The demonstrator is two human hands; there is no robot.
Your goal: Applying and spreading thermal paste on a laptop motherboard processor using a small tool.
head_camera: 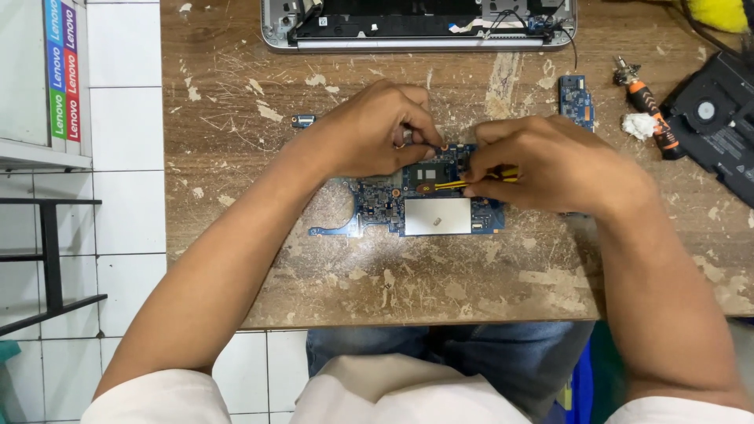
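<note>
A blue laptop motherboard (428, 210) lies flat on the worn wooden table (377, 283). My left hand (369, 129) rests on the board's upper left part, its fingertips pinched at the top edge. My right hand (550, 165) grips yellow tweezers (471, 180), whose tips point left onto the board near a dark chip. Both hands hide the board's upper and right portions.
An opened silver laptop base (416, 23) sits at the far edge. A small blue circuit board (576, 100), an orange-handled screwdriver (648, 106), a white wad (642, 126) and a black fan unit (715, 122) lie to the right. A tiny part (302, 121) lies left.
</note>
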